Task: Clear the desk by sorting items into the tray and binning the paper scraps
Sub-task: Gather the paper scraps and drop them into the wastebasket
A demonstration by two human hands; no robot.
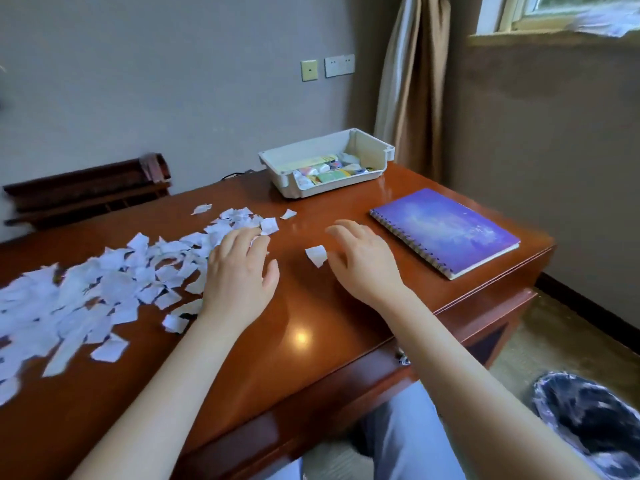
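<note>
A wide spread of white paper scraps (104,289) covers the left half of the wooden desk (311,306). My left hand (239,271) lies palm down at the right edge of that spread, its fingertips on scraps. My right hand (363,261) hovers palm down with relaxed fingers beside a single loose scrap (317,255), holding nothing. The white tray (298,188) stands at the desk's far edge with several small colourful items inside. A purple spiral notebook (446,230) lies on the desk to the right.
A bin lined with a dark bag (588,424) stands on the floor at the lower right, beside the desk. A curtain (412,81) hangs behind the tray. A dark wooden rack (86,192) sits against the wall at the left.
</note>
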